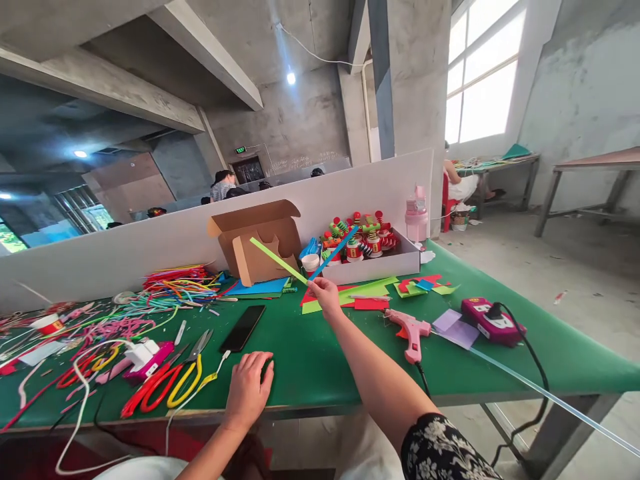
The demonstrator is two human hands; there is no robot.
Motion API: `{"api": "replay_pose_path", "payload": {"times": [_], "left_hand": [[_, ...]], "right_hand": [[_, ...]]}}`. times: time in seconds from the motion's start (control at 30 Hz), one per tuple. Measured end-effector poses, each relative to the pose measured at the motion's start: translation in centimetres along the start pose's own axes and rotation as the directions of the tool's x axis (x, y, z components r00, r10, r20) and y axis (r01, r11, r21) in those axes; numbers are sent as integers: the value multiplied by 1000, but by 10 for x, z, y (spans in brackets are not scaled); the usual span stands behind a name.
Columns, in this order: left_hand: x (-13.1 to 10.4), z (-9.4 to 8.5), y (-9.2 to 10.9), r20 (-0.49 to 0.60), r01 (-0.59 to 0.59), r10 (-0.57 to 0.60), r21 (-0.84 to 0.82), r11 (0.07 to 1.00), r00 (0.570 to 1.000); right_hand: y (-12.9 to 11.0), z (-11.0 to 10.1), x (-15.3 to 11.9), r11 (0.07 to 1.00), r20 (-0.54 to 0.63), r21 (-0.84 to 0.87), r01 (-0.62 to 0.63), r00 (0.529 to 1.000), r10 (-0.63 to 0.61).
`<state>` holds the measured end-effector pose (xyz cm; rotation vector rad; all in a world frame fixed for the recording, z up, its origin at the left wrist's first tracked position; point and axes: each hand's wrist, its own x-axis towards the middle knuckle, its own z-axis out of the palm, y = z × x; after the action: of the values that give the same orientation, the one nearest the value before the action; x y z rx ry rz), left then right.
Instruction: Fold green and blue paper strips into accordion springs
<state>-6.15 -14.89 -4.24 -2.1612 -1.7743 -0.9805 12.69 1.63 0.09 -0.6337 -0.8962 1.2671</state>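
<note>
My right hand [325, 295] is raised over the middle of the table, its fingers pinched on two paper strips. One is a light green paper strip [277, 259] slanting up to the left; the other, a blue paper strip [334, 253], slants up to the right, so they form a V from my fingertips. My left hand [250, 387] lies on the green tabletop [305, 360] near the front edge, fingers loosely bent and nothing visible in them. Just beyond it is a black phone [243, 328]. Red and green paper sheets [367, 291] lie behind my right hand.
A pink glue gun [411, 331] and a purple power strip [493, 321] with a black cord lie right. Scissors [193, 370] and piled pipe cleaners [175, 287] are left. Behind stand an open cardboard box [265, 250], paper cups [311, 262] and a box [373, 267] of finished paper-cup crafts.
</note>
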Motion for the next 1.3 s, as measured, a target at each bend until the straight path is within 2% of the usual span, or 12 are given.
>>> {"api": "replay_pose_path", "payload": {"times": [0.07, 0.13, 0.2, 0.27, 0.33, 0.4, 0.5, 0.7, 0.83, 0.97, 1.17, 1.3], "left_hand": [[18, 1, 3, 38, 67, -62, -120, 991, 997], [48, 4, 8, 73, 180, -165, -337, 924, 984], [81, 8, 15, 151, 302, -263, -540, 785, 953], [108, 12, 22, 240, 359, -269, -692, 626, 933], [122, 17, 26, 332, 407, -236, -763, 502, 913], [123, 20, 25, 386, 429, -188, -803, 414, 903], [115, 24, 19, 398, 426, -152, -842, 331, 905], [112, 33, 14, 394, 431, -258, -897, 103, 882], [102, 41, 19, 432, 453, -325, -892, -12, 842], [95, 47, 19, 408, 424, -360, -905, -37, 839], [102, 52, 9, 377, 377, -385, -923, -78, 843], [103, 55, 6, 371, 382, -376, -923, -49, 849]], "right_hand": [[1, 1, 0, 999, 9, 22, -28, 1000, 28], [2, 3, -2, 998, 32, 34, -61, 998, 60], [4, 6, -6, 997, 55, 27, -79, 995, 78], [7, 8, -11, 996, 76, 2, -85, 994, 84], [9, 11, -17, 995, 103, -30, -94, 990, 97], [12, 15, -21, 992, 135, -72, -100, 985, 109], [16, 21, -25, 985, 163, -145, -97, 979, 121], [17, 24, -32, 964, 74, -254, -84, 992, 106], [16, 23, -38, 967, 110, -244, -76, 988, 105], [20, 25, -39, 965, 166, -252, -73, 979, 118], [25, 26, -39, 961, 147, -259, -92, 980, 134], [24, 26, -39, 955, 148, -280, -99, 978, 145]]}}
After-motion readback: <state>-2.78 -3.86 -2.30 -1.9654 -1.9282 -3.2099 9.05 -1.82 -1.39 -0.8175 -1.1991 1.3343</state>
